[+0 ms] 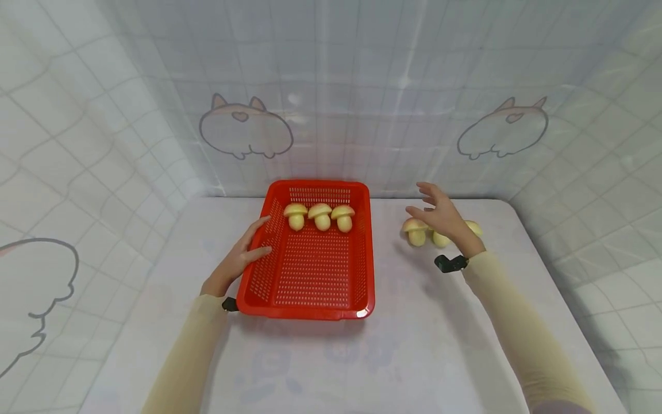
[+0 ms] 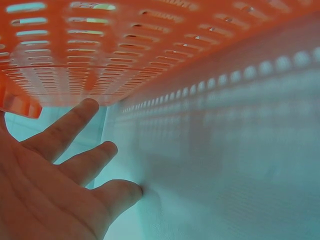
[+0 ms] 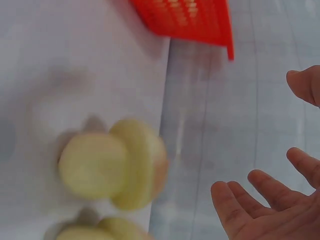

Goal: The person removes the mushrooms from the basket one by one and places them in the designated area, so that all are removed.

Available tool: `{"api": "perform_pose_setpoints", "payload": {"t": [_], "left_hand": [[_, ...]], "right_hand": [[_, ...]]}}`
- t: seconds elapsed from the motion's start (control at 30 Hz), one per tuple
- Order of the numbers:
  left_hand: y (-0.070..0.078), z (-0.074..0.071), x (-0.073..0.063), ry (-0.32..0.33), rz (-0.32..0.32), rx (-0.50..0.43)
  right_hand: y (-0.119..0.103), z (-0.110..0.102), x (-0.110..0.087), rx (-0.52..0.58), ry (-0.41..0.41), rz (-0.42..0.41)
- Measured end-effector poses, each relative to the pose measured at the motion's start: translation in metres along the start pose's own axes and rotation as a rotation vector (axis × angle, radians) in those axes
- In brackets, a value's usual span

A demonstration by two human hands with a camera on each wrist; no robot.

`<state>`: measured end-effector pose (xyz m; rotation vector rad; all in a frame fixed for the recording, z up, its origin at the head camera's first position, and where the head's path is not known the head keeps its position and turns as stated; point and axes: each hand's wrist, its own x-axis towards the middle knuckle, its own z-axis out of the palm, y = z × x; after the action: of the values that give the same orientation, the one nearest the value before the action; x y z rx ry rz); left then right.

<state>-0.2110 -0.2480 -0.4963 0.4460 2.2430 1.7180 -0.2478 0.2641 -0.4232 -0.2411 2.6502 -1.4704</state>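
Note:
A red plastic basket (image 1: 310,310) with slotted walls and floor sits on the white table. Three toy mushrooms (image 1: 321,217) with yellowish stems stand in a row at its far end. My left hand (image 1: 239,256) is at the basket's left side, thumb and a finger reaching over the rim. In the left wrist view, three other fingers (image 2: 75,125) spread fairly straight along the outer wall. Over to the right, my right hand (image 1: 439,215) hovers with parted fingers above more mushrooms (image 1: 415,232), touching none. It partly covers them in the head view; nothing is in its grasp.
White tile-patterned sheeting (image 1: 362,115) with cartoon animal drawings rises behind the table (image 1: 331,368) and along both sides. The mushrooms on the table lie right of the basket, near the back edge.

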Motion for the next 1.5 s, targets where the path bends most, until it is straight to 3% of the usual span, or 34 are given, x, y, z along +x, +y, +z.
{"api": "perform_pose_setpoints", "payload": {"t": [0.37, 0.77, 1.07, 1.27, 1.5], "left_hand": [[-0.002, 0.002, -0.002, -0.002, -0.001, -0.025], [-0.003, 0.004, -0.004, 0.001, 0.001, -0.056], [-0.002, 0.004, -0.001, 0.006, 0.01, -0.045], [-0.002, 0.002, -0.002, -0.001, 0.007, -0.038], [-0.002, 0.001, 0.001, 0.011, 0.016, -0.027]], "right_hand": [[-0.032, 0.039, 0.026, 0.059, -0.064, -0.041], [-0.062, 0.083, 0.05, 0.094, -0.105, -0.153], [-0.081, 0.115, 0.064, 0.101, -0.145, -0.167], [-0.084, 0.137, 0.069, 0.096, -0.182, -0.121], [-0.088, 0.163, 0.074, 0.163, -0.215, -0.124]]}}
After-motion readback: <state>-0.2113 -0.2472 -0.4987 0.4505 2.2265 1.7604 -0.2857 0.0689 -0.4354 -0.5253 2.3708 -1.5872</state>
